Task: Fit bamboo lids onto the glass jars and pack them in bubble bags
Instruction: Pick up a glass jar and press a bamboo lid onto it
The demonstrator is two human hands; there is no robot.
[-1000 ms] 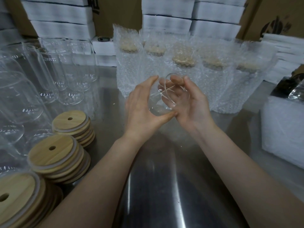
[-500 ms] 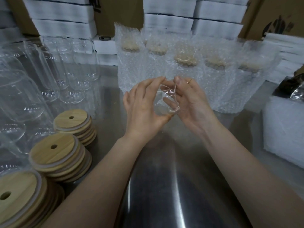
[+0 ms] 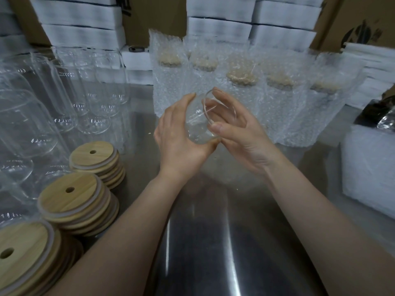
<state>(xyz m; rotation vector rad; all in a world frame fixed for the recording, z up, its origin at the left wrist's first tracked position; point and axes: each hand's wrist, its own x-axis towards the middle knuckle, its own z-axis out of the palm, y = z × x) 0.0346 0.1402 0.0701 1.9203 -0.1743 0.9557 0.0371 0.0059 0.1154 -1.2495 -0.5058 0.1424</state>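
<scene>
A clear glass jar (image 3: pixel 198 124) lies tilted between both hands above the steel table, its open mouth turned to the right. My left hand (image 3: pixel 179 144) grips its body from the left. My right hand (image 3: pixel 237 133) holds the rim end, fingers behind the mouth and thumb in front. Three stacks of bamboo lids (image 3: pixel 96 159) with straw holes sit at the lower left. Bare glass jars (image 3: pixel 96 103) crowd the left side. Several lidded jars in bubble bags (image 3: pixel 241 86) stand in a row behind my hands.
White foam-wrapped packs (image 3: pixel 218 28) and brown cartons (image 3: pixel 154 16) are stacked along the back. A white pile of bubble bags (image 3: pixel 367 174) lies at the right edge. The steel table (image 3: pixel 213 242) stretches towards me.
Both hands have turned the jar between them. Its mouth now faces right and shows as a wide oval. The hands stayed over the same spot.
</scene>
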